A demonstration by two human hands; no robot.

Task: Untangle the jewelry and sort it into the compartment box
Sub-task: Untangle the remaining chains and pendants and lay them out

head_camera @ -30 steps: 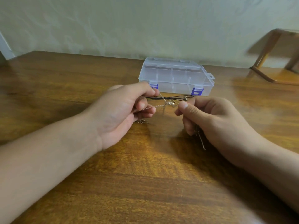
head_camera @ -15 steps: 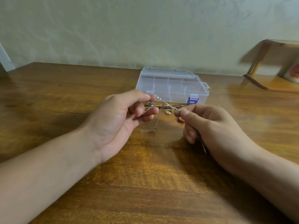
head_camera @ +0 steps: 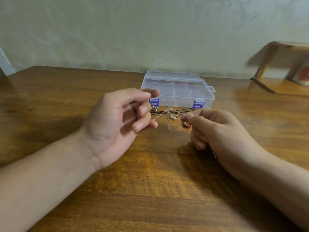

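The left hand (head_camera: pixel 120 121) is raised above the wooden surface (head_camera: pixel 150 190), palm turned toward the camera, and its fingers are curled around a thin gold chain (head_camera: pixel 168 114). One strand goes up to the tip of the index finger, another passes across the lower fingers. Compared with half a second ago, this hand has opened wider and lifted the chain higher, so the strands are now spread apart in a fan shape. One second ago the two hands were close together and the chain was bunched between them; now there is more space between the hands.

The right hand (head_camera: pixel 215 129) pinches the other end of the chain between thumb and index finger, the remaining fingers curled under. It has stayed almost in the same place, low near the surface. A loose end of the chain hangs down between the two hands.

Under the chain a dark cord (head_camera: pixel 177 111) lies on the surface, crossed with the chain at the knot. A small red piece (head_camera: pixel 187 126) lies just beside the right thumb.

The clear compartment box (head_camera: pixel 177 90) with blue latches stands behind the hands, lid closed. A wooden rack (head_camera: pixel 280 84) is at the far right.
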